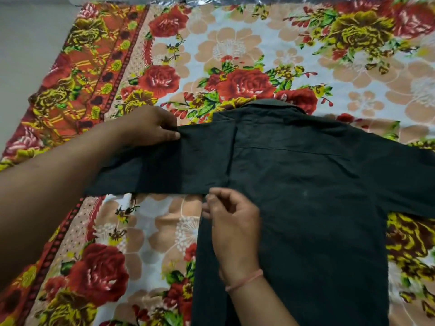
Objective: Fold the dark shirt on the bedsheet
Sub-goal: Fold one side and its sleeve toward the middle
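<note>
The dark shirt (pixel 306 196) lies flat and back-up on the floral bedsheet (pixel 235 43), collar away from me and both sleeves spread sideways. Its left sleeve (pixel 164 165) stretches out to the left. My left hand (pixel 153 125) pinches the upper edge of that sleeve between thumb and fingers. My right hand (pixel 233 222) rests at the shirt's left side seam just below the armpit, fingers curled and pinching the fabric edge. A pink band circles the right wrist. The right sleeve runs off the frame's right edge.
The bedsheet has a red and yellow patterned border (pixel 77 90) along its left side. Beyond it lies bare grey floor (pixel 23 43). A shiny plastic strip (pixel 223 1) runs along the sheet's far edge.
</note>
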